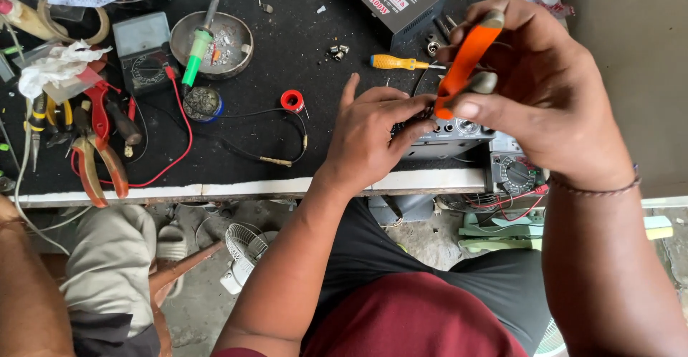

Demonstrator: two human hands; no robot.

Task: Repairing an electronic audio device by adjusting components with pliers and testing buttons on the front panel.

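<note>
Amplifier unit: small grey electronic unit (448, 136) with front knobs, at the near edge of the workbench (287, 185), right of centre, partly hidden by both hands.
Bench left zone: red-handled and orange-handled pliers (97, 149) lie close together near the front edge; red test lead runs among them.
Bench centre-left: analogue multimeter (143, 56), then a metal dish (215, 42) with a green-handled soldering iron (197, 45) resting across it.
Bench centre: open dark mat between the solder spool (292, 100) and the unit; a black lead crosses it.
Left hand: left hand (365, 138) palm down, fingers curled onto the unit's left end, pressing it against the bench.
Yellow screwdriver: yellow-handled screwdriver (394, 62) lies just beyond the left hand.
Right hand: right hand (545, 92) raised over the unit, closed around orange-handled cutters (466, 63), tip pointing down at the unit's top.
Right margin: second multimeter (512, 171) touches the unit's right side at the bench edge.
</note>
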